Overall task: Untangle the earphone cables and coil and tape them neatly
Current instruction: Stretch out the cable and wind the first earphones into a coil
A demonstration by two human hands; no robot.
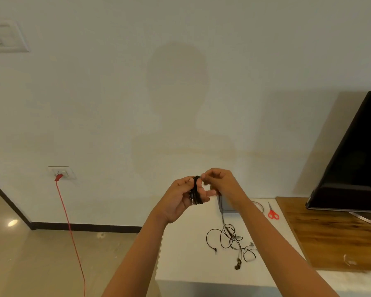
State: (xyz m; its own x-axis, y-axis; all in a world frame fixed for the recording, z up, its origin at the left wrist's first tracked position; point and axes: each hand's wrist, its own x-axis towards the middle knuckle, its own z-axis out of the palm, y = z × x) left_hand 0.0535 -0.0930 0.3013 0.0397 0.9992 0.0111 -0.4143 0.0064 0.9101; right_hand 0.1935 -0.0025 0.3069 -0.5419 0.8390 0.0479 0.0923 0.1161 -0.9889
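Note:
My left hand (183,197) holds a coiled black earphone cable (195,191) upright in front of me, thumb and fingers curled round the bundle. My right hand (217,180) is at the top of the coil with its fingertips pinched together there; whether they pinch the cable or a bit of tape is too small to tell. A second black earphone cable (230,241) lies loose and tangled on the white table (180,264), below and to the right of my hands, its earbuds and plug spread out.
Red-handled scissors (273,213) lie at the table's back, beside a thin ring (260,205) and a small grey box (226,205) partly hidden by my right wrist. A black screen (351,159) stands on a wooden top (330,236) at right. A red cord (70,228) hangs from a wall socket at left.

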